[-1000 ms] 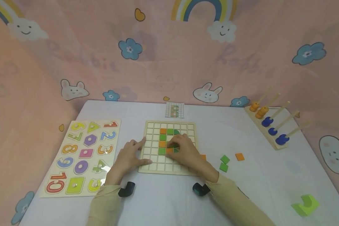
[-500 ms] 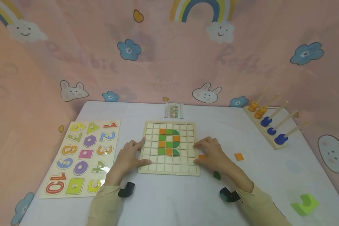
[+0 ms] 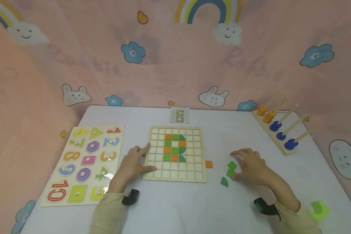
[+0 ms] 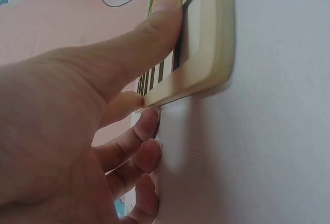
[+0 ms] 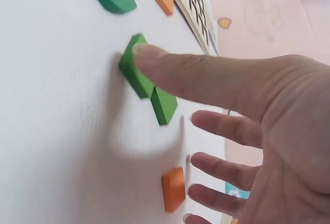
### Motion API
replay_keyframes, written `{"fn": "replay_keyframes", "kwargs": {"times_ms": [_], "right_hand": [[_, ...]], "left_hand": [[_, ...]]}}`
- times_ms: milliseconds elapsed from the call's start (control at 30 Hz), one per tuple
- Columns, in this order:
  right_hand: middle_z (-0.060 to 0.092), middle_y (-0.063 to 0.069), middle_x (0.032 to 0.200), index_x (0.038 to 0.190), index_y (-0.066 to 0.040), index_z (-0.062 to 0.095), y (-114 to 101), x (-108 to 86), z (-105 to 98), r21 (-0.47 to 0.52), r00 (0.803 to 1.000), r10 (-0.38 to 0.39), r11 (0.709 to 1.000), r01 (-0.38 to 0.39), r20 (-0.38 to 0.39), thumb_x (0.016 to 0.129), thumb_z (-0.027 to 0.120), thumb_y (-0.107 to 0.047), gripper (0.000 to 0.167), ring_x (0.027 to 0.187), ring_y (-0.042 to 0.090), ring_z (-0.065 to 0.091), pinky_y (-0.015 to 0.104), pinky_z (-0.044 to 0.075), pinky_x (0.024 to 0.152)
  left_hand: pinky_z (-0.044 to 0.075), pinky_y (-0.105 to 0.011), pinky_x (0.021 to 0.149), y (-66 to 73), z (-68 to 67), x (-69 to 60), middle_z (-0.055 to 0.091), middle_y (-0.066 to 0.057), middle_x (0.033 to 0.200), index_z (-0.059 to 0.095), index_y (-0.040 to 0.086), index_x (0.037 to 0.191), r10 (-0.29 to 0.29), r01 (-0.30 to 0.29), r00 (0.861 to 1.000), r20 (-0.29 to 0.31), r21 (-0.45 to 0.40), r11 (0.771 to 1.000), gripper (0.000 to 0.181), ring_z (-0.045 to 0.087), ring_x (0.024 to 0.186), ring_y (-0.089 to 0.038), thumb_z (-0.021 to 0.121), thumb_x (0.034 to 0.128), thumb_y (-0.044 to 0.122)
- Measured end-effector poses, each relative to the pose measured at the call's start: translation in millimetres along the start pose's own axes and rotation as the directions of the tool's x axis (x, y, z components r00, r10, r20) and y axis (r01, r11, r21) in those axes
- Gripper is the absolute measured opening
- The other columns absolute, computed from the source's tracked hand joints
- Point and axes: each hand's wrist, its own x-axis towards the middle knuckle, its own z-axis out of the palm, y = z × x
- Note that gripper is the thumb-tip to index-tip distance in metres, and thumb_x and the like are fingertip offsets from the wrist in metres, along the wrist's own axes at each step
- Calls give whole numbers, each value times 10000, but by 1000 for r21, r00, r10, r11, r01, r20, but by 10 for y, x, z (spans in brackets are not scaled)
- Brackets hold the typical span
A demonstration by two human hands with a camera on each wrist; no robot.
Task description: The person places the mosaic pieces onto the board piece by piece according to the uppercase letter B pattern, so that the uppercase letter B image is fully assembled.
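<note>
Grid board (image 3: 169, 175) lain flat on the white-covered counter (image 3: 169, 208), mid-counter before the person; its left edge touched by the left hand (image 3: 134, 159), thumb laid on the board's face, index fingertip set at the rim, these two digits held well apart; other fingers bent loosely beside it. On the board, a patch of coloured tiles is seated in four rows: orange, green, dark green quarter-round; green, bare cell, orange; orange, green, dark green quarter-round; green, orange, dark green quarter-round. Right hand (image 3: 253, 167) held to the right of the board, thumb and fingers spread apart, nothing gripped; thumb tip placed over the nearer of two loose green squares (image 3: 231, 166), contact not to be told; an orange tile (image 5: 174, 189) seen below the fingers in the right wrist view, mostly hidden from the head view. Nearer the person than the green pair, a loose dark green quarter-round (image 3: 224, 182); just beside the board's right edge, an orange square (image 3: 209, 164). Behind the board, a small card (image 3: 179, 115) printed with a similar tile pattern; to the left, a number-and-shape puzzle (image 3: 104, 133); at far right, a bead rack (image 3: 267, 128) with orange and blue beads; a bright green block (image 3: 320, 210) near the right sleeve.
</note>
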Motion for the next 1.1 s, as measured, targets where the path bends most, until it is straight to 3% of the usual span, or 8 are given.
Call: {"fn": "replay_keyframes", "kwargs": {"times_ms": [200,367,533,767,1000,1100], "right_hand": [[466,356,1402,1404,-29,596,181,-45,-65,63,999,39,997,-40,12,827,903,-158,666,1209,521,453,698,455,978],[565,275,1182,1270,19,624,231,-43,-21,92,998,18,996,-13,-55,880,807,-20,433,1016,378,568,561,550,904],[628,188,1022,1192,42,646,200,-15,25,107,995,11,994,0,-100,887,782,15,335,923,303,568,450,529,818],[669,161,976,1081,30,695,89,31,69,118,989,13,993,4,-147,919,761,-7,178,899,286,578,442,516,803],[725,122,991,1094,8,758,-193,144,196,217,964,-30,972,91,-266,943,778,-45,161,891,247,608,307,505,763],[728,86,991,1099,-19,797,-371,211,300,248,959,-76,958,147,-275,932,783,-27,167,923,224,648,289,529,805]], "left_hand": [[414,-406,877,-10,6,7,574,-50,1134,410,204,1645,1,-1,1000,-1,5,1000,1037,472,1025,-234,941,779,413],[420,-420,895,-16,13,13,577,-48,1136,409,210,1645,-3,3,1000,0,5,1000,1036,474,1028,-235,939,779,418],[423,-428,905,-16,16,13,579,-50,1139,408,213,1646,-2,2,1000,-1,5,1000,1038,474,1031,-236,939,778,419],[419,-417,888,-8,6,2,580,-50,1140,410,210,1645,2,-2,1000,-2,8,1000,1036,475,1028,-235,939,779,418],[405,-400,868,-3,0,6,578,-56,1142,407,205,1646,5,-5,1000,0,10,1000,1034,470,1022,-238,940,783,404],[406,-398,866,-2,5,8,578,-56,1143,404,203,1647,7,-7,1000,1,12,1000,1036,469,1022,-237,939,783,404]]}}
